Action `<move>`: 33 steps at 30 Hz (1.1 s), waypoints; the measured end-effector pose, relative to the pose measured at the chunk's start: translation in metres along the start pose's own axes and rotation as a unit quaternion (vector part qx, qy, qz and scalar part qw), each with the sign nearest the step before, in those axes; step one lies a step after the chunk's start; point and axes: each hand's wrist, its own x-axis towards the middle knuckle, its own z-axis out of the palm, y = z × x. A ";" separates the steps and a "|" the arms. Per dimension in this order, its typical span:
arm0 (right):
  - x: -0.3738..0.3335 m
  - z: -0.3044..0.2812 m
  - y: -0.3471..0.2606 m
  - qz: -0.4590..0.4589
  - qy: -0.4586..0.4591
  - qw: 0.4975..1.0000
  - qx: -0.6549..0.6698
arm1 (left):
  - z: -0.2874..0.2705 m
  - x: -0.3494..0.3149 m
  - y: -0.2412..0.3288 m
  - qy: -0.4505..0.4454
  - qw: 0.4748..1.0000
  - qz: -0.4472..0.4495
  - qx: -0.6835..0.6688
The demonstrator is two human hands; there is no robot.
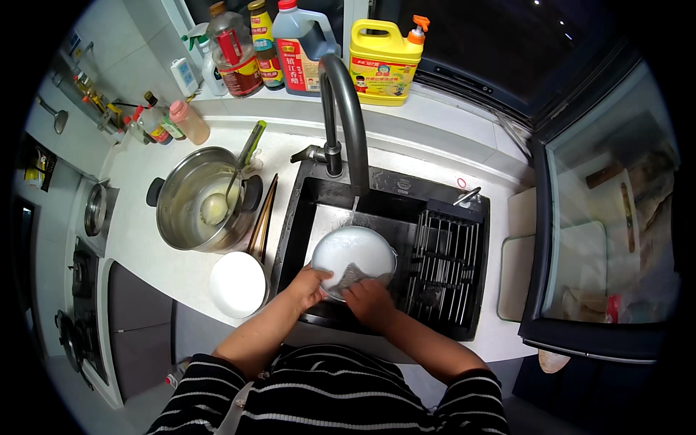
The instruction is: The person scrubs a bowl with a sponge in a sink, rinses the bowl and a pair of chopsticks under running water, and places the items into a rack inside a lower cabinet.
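Observation:
Over the sink (pixel 288 235), my left hand (pixel 309 285) grips the near-left rim of a round, pale bowl (pixel 355 246). A crumpled grey cloth (pixel 353 275) lies against the bowl's surface, and the fingers of my right hand (pixel 368 302) are closed on it, slightly smeared by motion. Above the bowl, a thin stream of water (pixel 355 204) comes from the dark, arched faucet (pixel 348 109). Whether the bowl's inside or underside faces up is hard to make out.
Left of the sink stand a steel pot (pixel 172 203) holding a ladle (pixel 235 170), chopsticks (pixel 268 214) and white bowls (pixel 238 284). A drying rack (pixel 449 257) occupies the sink's right side. Bottles and a yellow jug (pixel 384 65) line the ledge; an open window (pixel 609 203) juts in at right.

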 end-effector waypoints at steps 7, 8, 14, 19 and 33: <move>0.003 -0.036 0.022 0.127 -0.064 0.976 0.165 | 0.003 -0.032 0.035 -0.031 0.992 -0.021 0.120; 0.004 -0.038 0.027 0.192 -0.070 0.954 0.220 | 0.010 -0.036 0.037 0.009 0.991 0.011 0.136; 0.004 -0.031 0.056 0.460 -0.004 0.689 0.559 | 0.000 -0.045 0.070 -0.181 0.956 0.029 0.231; 0.008 0.009 0.072 0.486 0.230 0.522 0.663 | 0.008 -0.042 0.055 -0.132 0.973 0.053 0.184; 0.042 0.022 0.018 0.368 0.167 0.896 0.186 | 0.044 -0.047 0.006 -0.019 0.934 0.201 0.296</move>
